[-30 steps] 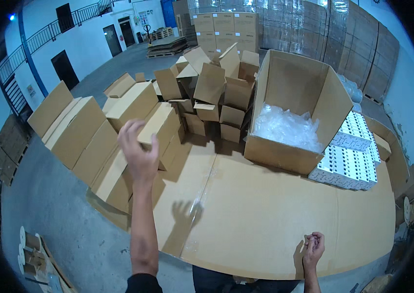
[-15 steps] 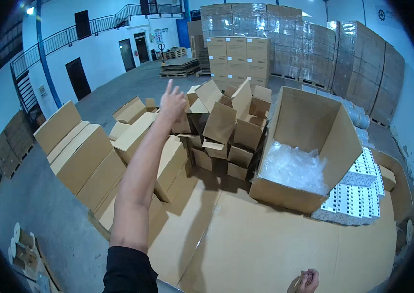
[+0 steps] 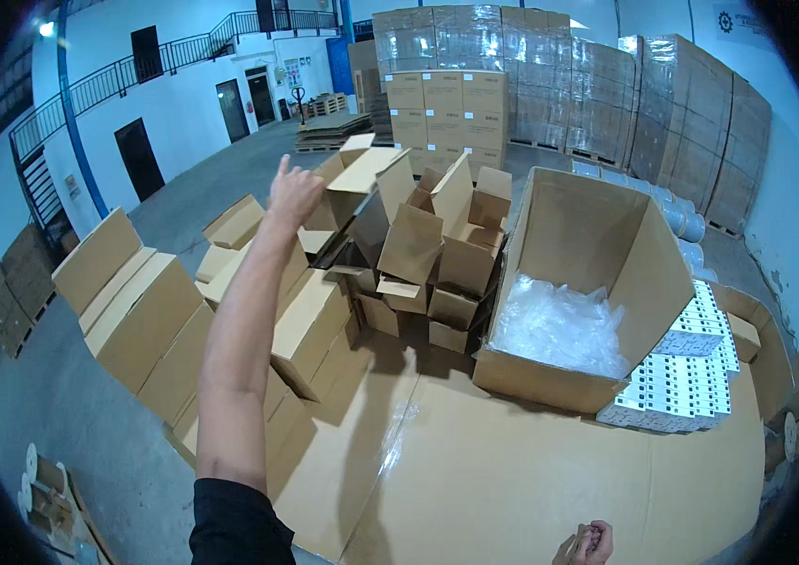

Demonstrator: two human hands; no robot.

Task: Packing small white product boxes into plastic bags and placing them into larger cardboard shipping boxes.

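Note:
My left hand [image 3: 294,195] reaches to the far side of the work surface. Its index finger points up while the other fingers curl at the left edge of an open cardboard box [image 3: 368,171], which tilts with its flaps raised. Just right of that stand several more open cardboard boxes [image 3: 411,243], crowded together. My right hand [image 3: 593,543] is low at the front edge with its fingers curled closed; what they hold, if anything, is hidden.
A large open carton [image 3: 550,377] with clear plastic wrap [image 3: 564,325] inside stands at right, beside stacked small white boxes [image 3: 668,395]. Tan cartons [image 3: 150,320] line the left. The surface [image 3: 503,461] is cardboard. Wrapped pallet stacks [image 3: 597,89] rise behind.
My left hand has moved left, and the tilted box beside it has shifted and turned, showing more of its flaps. My right hand stays about where it was. The view has shifted slightly.

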